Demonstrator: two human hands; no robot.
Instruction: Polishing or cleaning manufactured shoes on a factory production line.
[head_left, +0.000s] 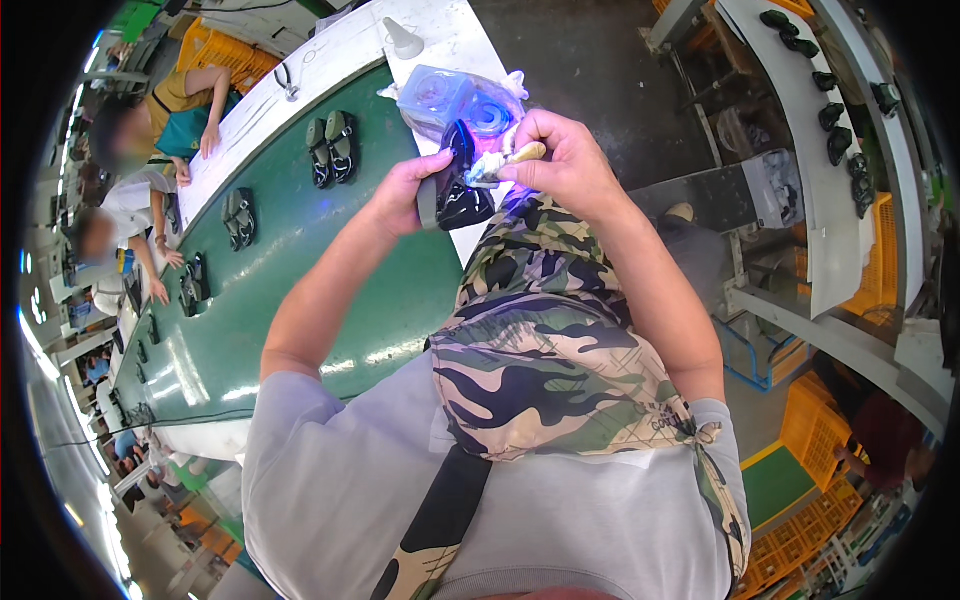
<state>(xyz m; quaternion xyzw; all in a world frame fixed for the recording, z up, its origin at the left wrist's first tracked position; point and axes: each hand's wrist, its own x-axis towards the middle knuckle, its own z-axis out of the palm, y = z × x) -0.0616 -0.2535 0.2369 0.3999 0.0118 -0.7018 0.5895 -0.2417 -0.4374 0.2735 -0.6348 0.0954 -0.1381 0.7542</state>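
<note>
Running diagonally from the top centre of the frame down to the lower left, a long green conveyor belt (pixel 300 280) with a white rim is filling the left half of a busy factory hall. Just above the middle of the frame, a glossy black shoe part with a grey sole edge (pixel 455 190) is being held up in front of the person's chest. The left hand (pixel 405 195) is curling around its left side, thumb and fingers closed on the grey edge. The right hand (pixel 560 160) is gripping a small pale brush with a whitish tip (pixel 500 162), fingers wrapped tight, the tip touching the top of the shoe part. Directly behind the hands, a clear blue plastic tub (pixel 455 98) is sitting on the white bench edge, with a grey cone-shaped nozzle (pixel 402 38) lying just above it. A camouflage-patterned apron (pixel 540 340) is hanging below the hands over a grey shirt. On the belt, pairs of dark shoes (pixel 332 148) are lying spaced apart toward the left. At the upper left, other people are leaning over the belt's far side. Along the upper right, a curved white rack (pixel 800 110) is carrying a row of dark shoe parts.
</note>
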